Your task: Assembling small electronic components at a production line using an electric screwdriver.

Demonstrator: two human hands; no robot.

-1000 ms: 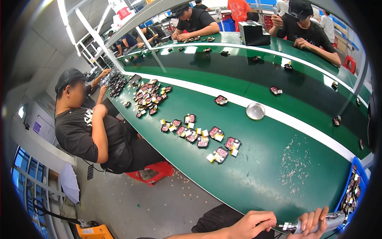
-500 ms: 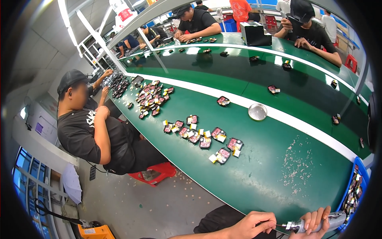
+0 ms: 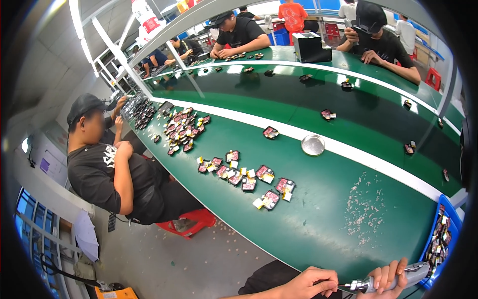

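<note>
At the table's near right edge, my right hand (image 3: 390, 278) is wrapped round a grey electric screwdriver (image 3: 416, 273), its metal chuck pointing left. My left hand (image 3: 314, 282) is closed, with thumb and fingers pinched at the tip of the thin bit (image 3: 343, 285). Whether a small part sits between those fingertips is hidden. Beyond my hands, many tiny pale pieces (image 3: 366, 209), perhaps screws, lie scattered on the green tabletop (image 3: 318, 234). Several small black-cased modules (image 3: 270, 199) with pinkish boards and yellow-white tabs lie to the left.
A blue bin (image 3: 453, 224) full of similar modules stands at the right edge. A round metal dish (image 3: 312, 145) sits by the white rail. Behind it, a green conveyor (image 3: 279, 99) carries spaced modules. A co-worker (image 3: 117, 159) sits at the left beside a larger module pile (image 3: 181, 127).
The whole view has shifted a little, so the table and the things on it appear slightly further left. My hands keep the same hold on the screwdriver and at its bit.
</note>
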